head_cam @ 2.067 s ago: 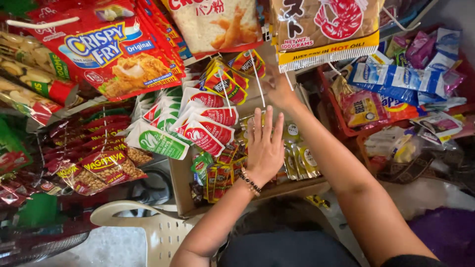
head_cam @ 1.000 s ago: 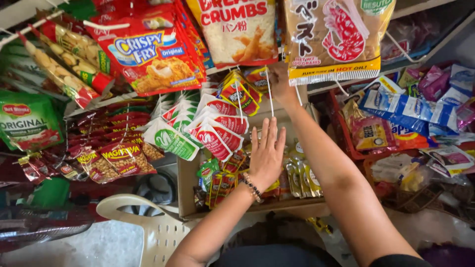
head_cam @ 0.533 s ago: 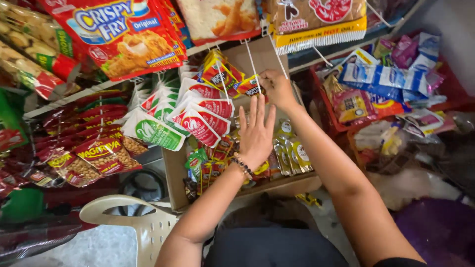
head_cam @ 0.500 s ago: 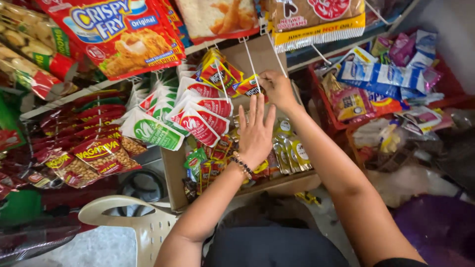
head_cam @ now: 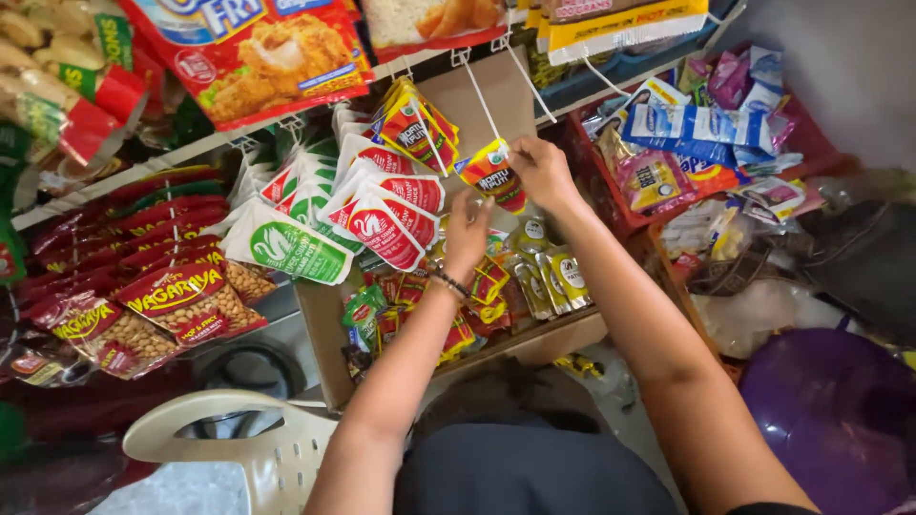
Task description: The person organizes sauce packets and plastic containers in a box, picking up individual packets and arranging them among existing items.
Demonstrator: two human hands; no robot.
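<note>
My right hand [head_cam: 540, 170] pinches the top of a small orange and red seasoning sachet [head_cam: 493, 178] that hangs on a white string [head_cam: 482, 100] in front of a cardboard panel. My left hand [head_cam: 467, 232], with a bead bracelet at the wrist, is raised just below the sachet, its fingertips at the sachet's lower edge. Left of the hands hang white sachets with red and green labels [head_cam: 377, 215]. More orange sachets [head_cam: 415, 124] hang above them.
A big red breading-mix bag [head_cam: 258, 48] hangs top left, peanut packs [head_cam: 181, 305] at left. Small jars and packets [head_cam: 534, 277] fill the shelf under my hands. Blue and pink sachets [head_cam: 697, 129] lie in a red basket at right. A beige plastic chair [head_cam: 248, 439] stands below.
My left hand, flat and spread against the hanging goods before, has risen to the orange sachet. The right hand has come down the string onto the sachet's top. The view has tilted down.
</note>
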